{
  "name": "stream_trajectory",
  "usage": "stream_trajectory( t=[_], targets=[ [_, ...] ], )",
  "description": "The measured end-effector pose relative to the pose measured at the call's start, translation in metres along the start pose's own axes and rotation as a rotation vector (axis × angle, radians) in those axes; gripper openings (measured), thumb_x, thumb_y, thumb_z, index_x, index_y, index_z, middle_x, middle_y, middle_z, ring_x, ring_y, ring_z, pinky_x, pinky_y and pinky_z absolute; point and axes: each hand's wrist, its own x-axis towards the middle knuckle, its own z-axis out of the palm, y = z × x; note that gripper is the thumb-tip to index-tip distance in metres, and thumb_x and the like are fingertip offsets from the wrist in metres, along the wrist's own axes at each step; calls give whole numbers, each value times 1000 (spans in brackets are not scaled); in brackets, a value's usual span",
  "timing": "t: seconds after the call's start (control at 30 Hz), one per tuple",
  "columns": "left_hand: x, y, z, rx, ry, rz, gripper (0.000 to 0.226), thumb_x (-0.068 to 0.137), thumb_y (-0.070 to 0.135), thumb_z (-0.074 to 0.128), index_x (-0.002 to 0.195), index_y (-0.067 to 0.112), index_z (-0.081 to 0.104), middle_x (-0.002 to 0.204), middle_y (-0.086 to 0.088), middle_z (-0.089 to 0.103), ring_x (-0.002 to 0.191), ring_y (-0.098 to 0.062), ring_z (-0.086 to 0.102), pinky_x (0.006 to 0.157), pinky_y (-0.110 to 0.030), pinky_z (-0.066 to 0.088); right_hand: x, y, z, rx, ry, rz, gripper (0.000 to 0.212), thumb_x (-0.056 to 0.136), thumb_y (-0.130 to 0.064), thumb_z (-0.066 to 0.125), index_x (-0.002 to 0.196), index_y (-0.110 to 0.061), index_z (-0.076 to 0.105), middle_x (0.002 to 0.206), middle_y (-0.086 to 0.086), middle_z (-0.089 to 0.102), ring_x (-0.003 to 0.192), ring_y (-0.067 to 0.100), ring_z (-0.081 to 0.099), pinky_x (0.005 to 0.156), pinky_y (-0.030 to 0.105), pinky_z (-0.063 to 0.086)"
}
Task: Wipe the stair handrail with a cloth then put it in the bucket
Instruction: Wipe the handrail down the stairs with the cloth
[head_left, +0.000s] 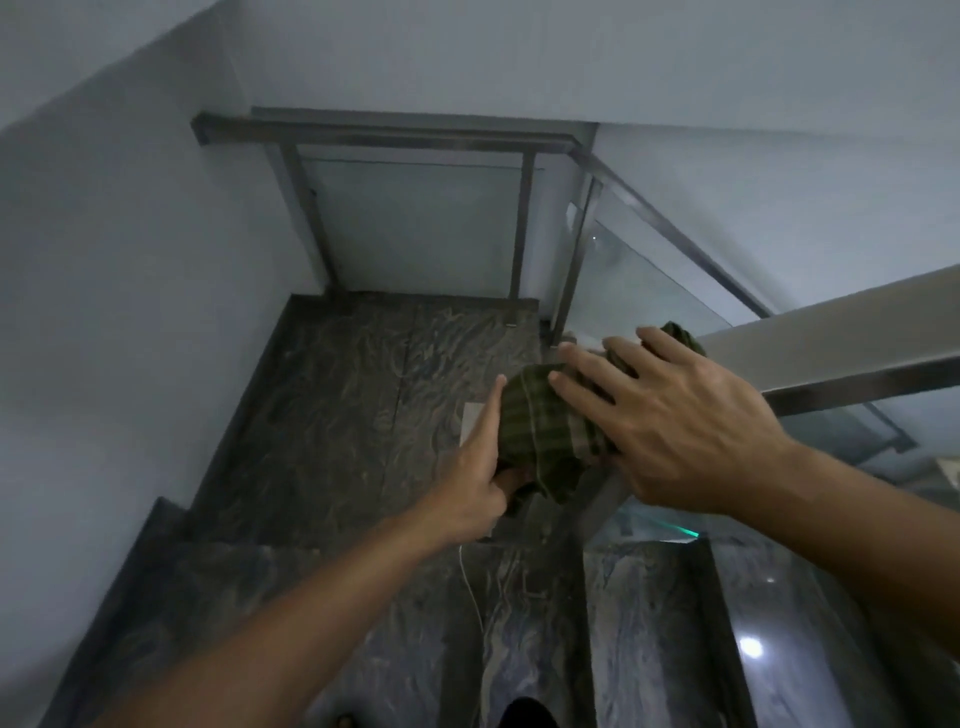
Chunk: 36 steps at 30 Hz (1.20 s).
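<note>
Both hands meet the cloth (540, 431) draped over the handrail (831, 343): right hand (675, 415) flat on top, fingers spread; left hand (483, 478) pinches its underside.

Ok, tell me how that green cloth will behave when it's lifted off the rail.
The cloth drapes over the handrail with an edge hanging loose, so it will probably go floppy and sag. It looks thin, so likely light. The right hand lies flat on it; on smooth metal it may slide easily.
</note>
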Motion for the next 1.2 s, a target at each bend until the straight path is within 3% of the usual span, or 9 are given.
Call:
stream_trajectory(
  t=[0.13,0.23,0.33,0.47,0.57,0.7,0.83,1.0,1.2],
  targets=[
    [5,-28,12,-136,51,133,97,88,21,59,148,31,-18,160,-4,13,147,-17,19,119,-47,22,2,-16,1,-60,56,136,69,81,-51,50,140,-17,41,140,20,44,127,39,41,106,58,33],
    [5,-37,15,-44,196,234,96,86,20,64,151,19,-6,158,-11,-1,145,-14,9,120,-40,18,-4,-32,-4,-97,77,293,64,79,-43,53,138,-19,44,125,18,51,111,37,47,94,54,36],
    [0,-34,11,38,305,285,94,84,14,68,152,13,3,148,-16,14,132,-14,22,112,-25,24,-1,-53,-8,-98,51,403,67,77,-35,60,139,-18,41,130,17,50,113,37,48,96,55,35],
    [-19,-26,10,-46,210,270,88,89,9,59,151,15,-3,152,-13,13,139,-23,23,114,-30,25,-1,-72,-13,-75,-11,516,65,83,-33,50,144,-19,34,142,15,43,129,36,41,109,53,30],
    [-25,-29,9,-40,164,312,85,92,13,56,151,20,-6,158,-9,2,144,-19,12,112,-24,17,-4,-76,-9,-5,-72,540,70,87,-45,44,150,-26,21,155,12,30,144,33,24,118,54,16],
    [-19,-34,0,-69,136,354,77,95,15,52,150,20,-2,161,-8,6,146,-12,3,117,-28,14,-4,-75,-11,53,-104,560,79,83,-70,21,151,-34,8,161,5,14,148,24,7,119,49,-3],
    [-11,-42,-6,-94,129,376,75,93,15,55,149,22,4,160,-8,16,147,-22,18,118,-34,25,0,-76,-11,96,-87,602,72,85,-69,16,150,-40,8,161,1,13,148,21,6,118,48,-5],
    [-3,-57,-12,-45,103,433,78,91,18,60,145,25,4,155,-15,30,141,-31,35,111,-46,38,5,-80,0,117,-46,663,67,90,-54,41,149,-42,10,161,0,16,148,25,8,117,50,-6],
    [10,-70,-28,-34,31,506,82,84,20,69,147,19,17,139,-19,52,127,-33,52,102,-48,47,7,-83,4,100,-37,699,67,87,-62,27,149,-40,13,159,3,22,147,27,11,118,53,-1]
  ],
)
